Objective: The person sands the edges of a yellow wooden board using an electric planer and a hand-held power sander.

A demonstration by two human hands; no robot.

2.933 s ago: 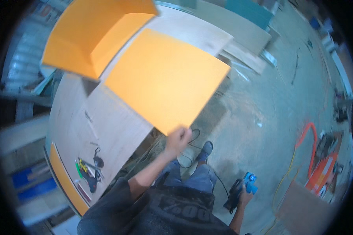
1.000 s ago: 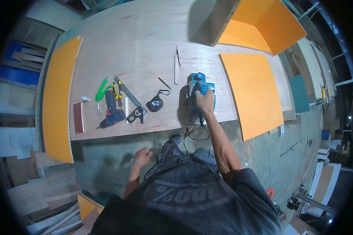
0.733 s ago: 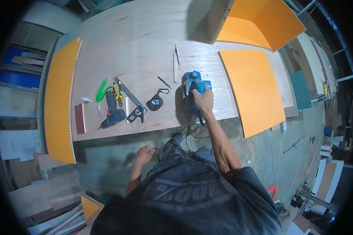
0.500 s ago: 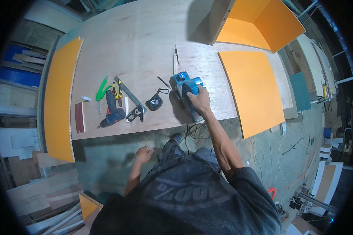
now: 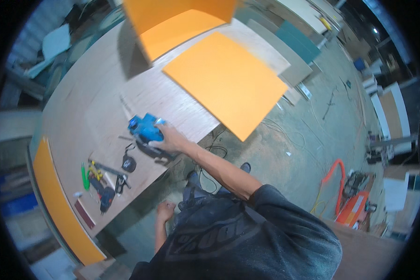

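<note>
Far left of the blue planer (image 5: 146, 127), my right hand (image 5: 170, 138) has room over the table (image 5: 81, 109); tape measure (image 5: 129, 163) and drill (image 5: 107, 198) obstruct near left, orange panel (image 5: 226, 84) right.

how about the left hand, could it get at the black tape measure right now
Probably yes: the tape measure lies uncovered on the tabletop, near the edge closest to the left hand. That hand would likely need to clear that edge and the blue power tool in the right hand.

Block-shaped blue power planer (image 5: 147, 127): bright blue with black sections; flat, rectangular orange-yellow panel (image 5: 226, 86): even tone; broad, pale grey-brown plywood surface (image 5: 88, 109): streaked grain; rounded tape measure (image 5: 129, 164): black; curved, tubular hose (image 5: 342, 175): orange-red.
</note>
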